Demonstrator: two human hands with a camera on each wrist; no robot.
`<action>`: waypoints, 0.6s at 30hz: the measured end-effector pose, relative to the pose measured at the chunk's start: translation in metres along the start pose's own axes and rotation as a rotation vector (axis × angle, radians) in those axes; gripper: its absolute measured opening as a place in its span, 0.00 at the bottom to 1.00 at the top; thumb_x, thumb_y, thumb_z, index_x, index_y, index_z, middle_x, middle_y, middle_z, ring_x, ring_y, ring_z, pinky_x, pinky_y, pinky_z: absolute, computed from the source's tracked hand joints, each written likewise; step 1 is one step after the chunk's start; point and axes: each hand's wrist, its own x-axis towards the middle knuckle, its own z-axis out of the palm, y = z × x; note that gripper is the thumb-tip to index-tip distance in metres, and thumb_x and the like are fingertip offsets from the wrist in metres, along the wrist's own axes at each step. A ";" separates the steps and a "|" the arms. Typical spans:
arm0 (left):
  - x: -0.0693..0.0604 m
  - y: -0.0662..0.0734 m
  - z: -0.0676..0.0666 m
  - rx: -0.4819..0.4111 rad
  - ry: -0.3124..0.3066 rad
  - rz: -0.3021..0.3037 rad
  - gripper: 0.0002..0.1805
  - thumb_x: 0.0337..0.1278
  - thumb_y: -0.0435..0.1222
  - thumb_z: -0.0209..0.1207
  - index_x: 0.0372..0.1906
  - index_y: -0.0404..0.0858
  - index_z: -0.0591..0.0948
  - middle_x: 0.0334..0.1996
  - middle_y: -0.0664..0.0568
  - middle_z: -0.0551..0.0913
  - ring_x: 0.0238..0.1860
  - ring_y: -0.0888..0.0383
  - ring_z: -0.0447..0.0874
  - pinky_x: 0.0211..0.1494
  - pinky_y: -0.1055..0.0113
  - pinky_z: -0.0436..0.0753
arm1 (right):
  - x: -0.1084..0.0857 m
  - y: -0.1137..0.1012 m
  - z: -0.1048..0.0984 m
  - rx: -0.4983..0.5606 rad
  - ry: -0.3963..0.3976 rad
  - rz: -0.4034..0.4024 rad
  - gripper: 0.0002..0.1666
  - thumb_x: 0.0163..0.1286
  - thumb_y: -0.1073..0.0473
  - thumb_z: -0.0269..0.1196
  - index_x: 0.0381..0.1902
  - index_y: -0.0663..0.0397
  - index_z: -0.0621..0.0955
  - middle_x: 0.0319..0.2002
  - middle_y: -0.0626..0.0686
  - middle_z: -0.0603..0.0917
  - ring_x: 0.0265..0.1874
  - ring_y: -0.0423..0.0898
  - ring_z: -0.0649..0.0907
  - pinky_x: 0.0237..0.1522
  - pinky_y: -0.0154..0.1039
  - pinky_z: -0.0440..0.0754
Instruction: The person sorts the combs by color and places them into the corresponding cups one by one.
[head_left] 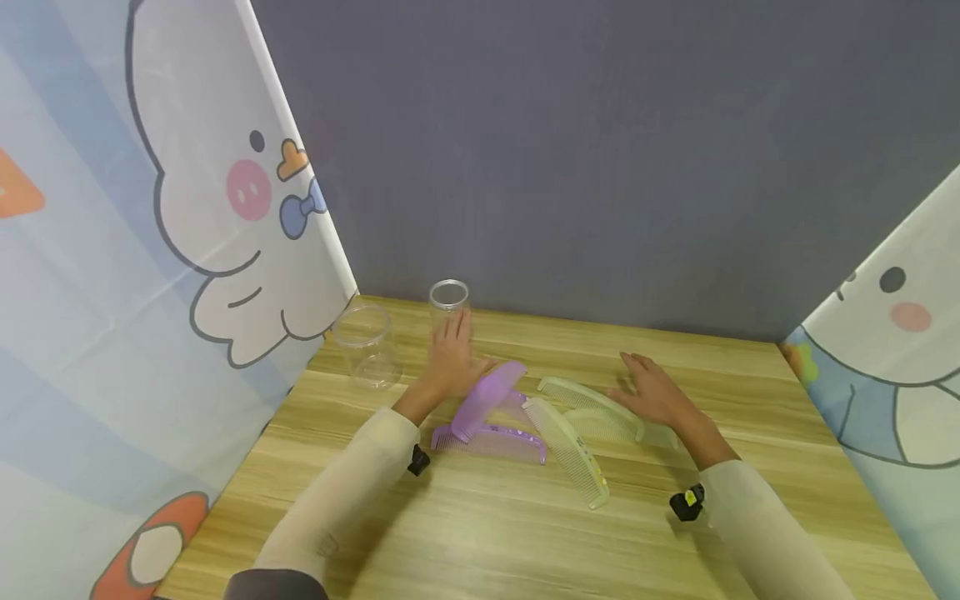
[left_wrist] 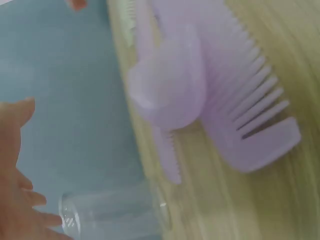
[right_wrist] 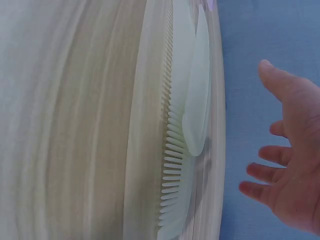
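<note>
Purple combs lie overlapping on the wooden table, left of several pale green combs. My left hand is above the table behind the purple combs, fingers extended toward a clear jar with a silver rim; whether they touch it I cannot tell. My right hand hovers by the right end of the green combs, fingers relaxed and apart, holding nothing.
A wider clear container stands at the table's back left. A dark grey panel rises behind the wooden table, and cartoon-printed curtains hang on both sides.
</note>
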 end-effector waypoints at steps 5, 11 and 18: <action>-0.007 -0.013 -0.023 -0.048 0.211 -0.019 0.56 0.56 0.55 0.69 0.76 0.23 0.57 0.75 0.28 0.60 0.75 0.28 0.59 0.77 0.34 0.59 | -0.005 0.000 0.001 0.010 -0.005 -0.014 0.49 0.73 0.43 0.63 0.74 0.75 0.62 0.67 0.78 0.69 0.63 0.75 0.73 0.59 0.72 0.74; -0.023 -0.034 -0.058 -0.026 0.348 -0.105 0.56 0.54 0.53 0.71 0.75 0.22 0.58 0.75 0.24 0.58 0.77 0.27 0.51 0.78 0.31 0.51 | -0.011 0.002 0.007 0.041 -0.047 -0.023 0.47 0.70 0.43 0.67 0.71 0.74 0.67 0.55 0.72 0.78 0.46 0.61 0.82 0.47 0.60 0.83; -0.047 -0.074 -0.085 -0.078 0.382 -0.307 0.63 0.51 0.56 0.72 0.79 0.26 0.52 0.78 0.26 0.47 0.78 0.27 0.41 0.77 0.27 0.41 | -0.015 0.003 0.016 0.051 -0.085 -0.022 0.47 0.64 0.43 0.72 0.66 0.74 0.72 0.42 0.59 0.81 0.40 0.51 0.78 0.40 0.50 0.80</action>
